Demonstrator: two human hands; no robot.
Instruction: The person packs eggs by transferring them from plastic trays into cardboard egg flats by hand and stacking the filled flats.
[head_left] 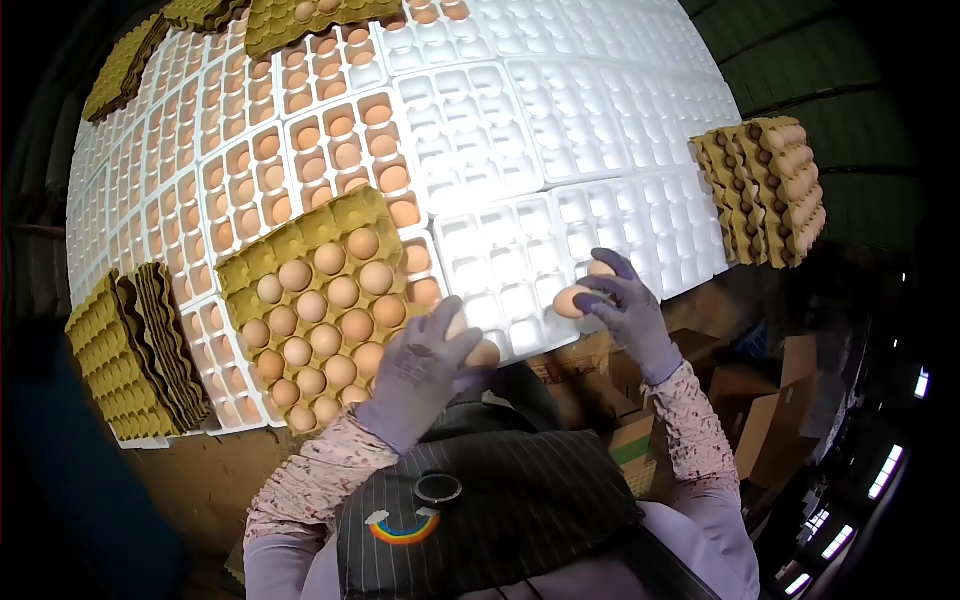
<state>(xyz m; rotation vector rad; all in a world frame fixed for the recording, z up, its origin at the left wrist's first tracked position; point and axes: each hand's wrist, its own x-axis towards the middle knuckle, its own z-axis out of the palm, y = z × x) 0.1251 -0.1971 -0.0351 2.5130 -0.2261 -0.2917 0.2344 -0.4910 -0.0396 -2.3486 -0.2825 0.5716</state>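
Observation:
My left hand [425, 365], in a grey-purple glove, is closed around eggs [484, 353] at the right edge of the yellow egg tray [240, 268]. That tray holds rows of brown eggs, and its upper row of cups has no eggs. My right hand [630, 315], gloved too, grips eggs [572, 301] between thumb and fingers above the near edge of the white foam trays. Below and between both hands lies a white tray [505, 250] whose cups hold no eggs.
White trays filled with eggs [345, 150] cover the left half. Stacked yellow trays stand at the left [115, 370] and upper left [125, 70]. Upright trays with eggs [760, 190] sit at the right edge. Cardboard boxes [770, 400] are below right.

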